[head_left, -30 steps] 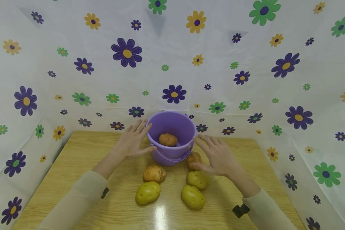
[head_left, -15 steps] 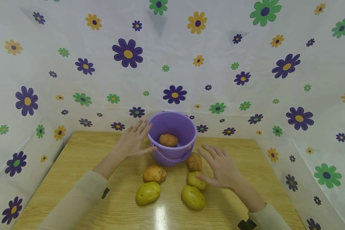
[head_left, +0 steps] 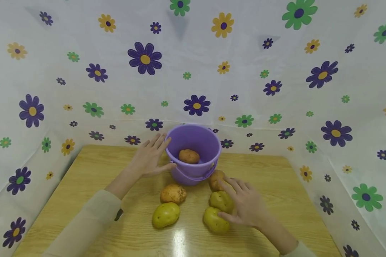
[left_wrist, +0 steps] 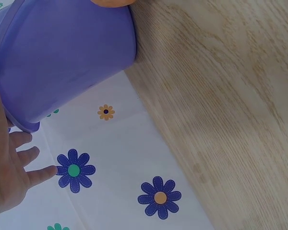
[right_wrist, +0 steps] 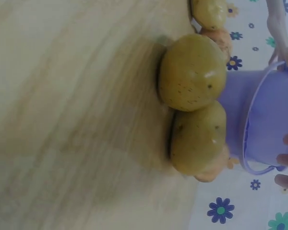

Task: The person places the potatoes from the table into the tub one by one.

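Observation:
A purple bucket (head_left: pixel 187 177) with its handle hanging down in front stands at the table's far side, and a brown potato (head_left: pixel 188 156) lies inside it. My left hand (head_left: pixel 146 159) has its fingers extended at the bucket's left rim, the thumb pointing across the front. Over the right-hand row of potatoes is my right hand (head_left: pixel 247 206), fingers spread and holding nothing. That row has a brown potato (head_left: pixel 214 181) beside the bucket, then a yellow-green potato (head_left: pixel 220 201) and another yellow-green potato (head_left: pixel 213 218) nearer me; the hand partly overlaps them.
In front of the bucket to the left lie a brown potato (head_left: pixel 173 193) and a yellow-green potato (head_left: pixel 166 215), close together. The wooden table (head_left: pixel 93 171) is enclosed by a white flowered cloth (head_left: pixel 167 85) at the back and both sides.
My right hand has moved from the bucket's right rim back toward me, over the right row of potatoes. The left hand stays at the bucket's left rim.

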### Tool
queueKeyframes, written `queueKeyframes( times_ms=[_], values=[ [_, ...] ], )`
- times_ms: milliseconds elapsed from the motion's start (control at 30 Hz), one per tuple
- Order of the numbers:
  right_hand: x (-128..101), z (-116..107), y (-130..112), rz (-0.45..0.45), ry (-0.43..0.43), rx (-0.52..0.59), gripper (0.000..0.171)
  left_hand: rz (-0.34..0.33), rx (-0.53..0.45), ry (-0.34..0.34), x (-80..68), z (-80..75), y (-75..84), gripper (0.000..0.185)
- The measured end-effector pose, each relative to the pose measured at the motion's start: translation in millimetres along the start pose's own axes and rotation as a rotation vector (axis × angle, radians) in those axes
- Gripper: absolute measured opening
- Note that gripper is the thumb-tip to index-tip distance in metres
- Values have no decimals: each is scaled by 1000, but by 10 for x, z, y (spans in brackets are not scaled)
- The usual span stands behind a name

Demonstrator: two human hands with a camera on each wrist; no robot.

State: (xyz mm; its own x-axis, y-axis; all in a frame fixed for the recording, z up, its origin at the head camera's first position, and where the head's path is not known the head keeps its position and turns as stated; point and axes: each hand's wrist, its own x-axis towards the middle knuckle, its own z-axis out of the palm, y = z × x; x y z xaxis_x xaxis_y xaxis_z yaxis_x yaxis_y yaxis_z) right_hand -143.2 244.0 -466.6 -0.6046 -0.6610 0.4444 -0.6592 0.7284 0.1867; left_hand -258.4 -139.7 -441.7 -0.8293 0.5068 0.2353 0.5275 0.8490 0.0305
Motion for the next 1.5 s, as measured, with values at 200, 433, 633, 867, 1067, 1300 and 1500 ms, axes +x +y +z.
queueKeyframes(
  times_ms=[200,433,633,867,1067,1300,1500],
  values=[
    [-115,76,-114,-2,17,14,93,-2,-4,3,5,16,-3,104],
    [-191,126,-195,23,34,13,92,-2,-2,3,11,12,0,104],
    [-267,170,-287,21,33,-25,90,-1,-6,4,11,5,4,104],
    [-350,279,-386,6,44,-39,88,-2,2,6,12,0,4,105],
    [-403,339,-469,11,-25,-32,93,-2,2,1,8,6,2,104],
    [-423,375,-528,4,-29,-3,95,0,1,4,6,-3,9,104],
    [-427,386,-538,-8,-32,-17,92,3,4,11,3,-8,9,104]
  ],
)
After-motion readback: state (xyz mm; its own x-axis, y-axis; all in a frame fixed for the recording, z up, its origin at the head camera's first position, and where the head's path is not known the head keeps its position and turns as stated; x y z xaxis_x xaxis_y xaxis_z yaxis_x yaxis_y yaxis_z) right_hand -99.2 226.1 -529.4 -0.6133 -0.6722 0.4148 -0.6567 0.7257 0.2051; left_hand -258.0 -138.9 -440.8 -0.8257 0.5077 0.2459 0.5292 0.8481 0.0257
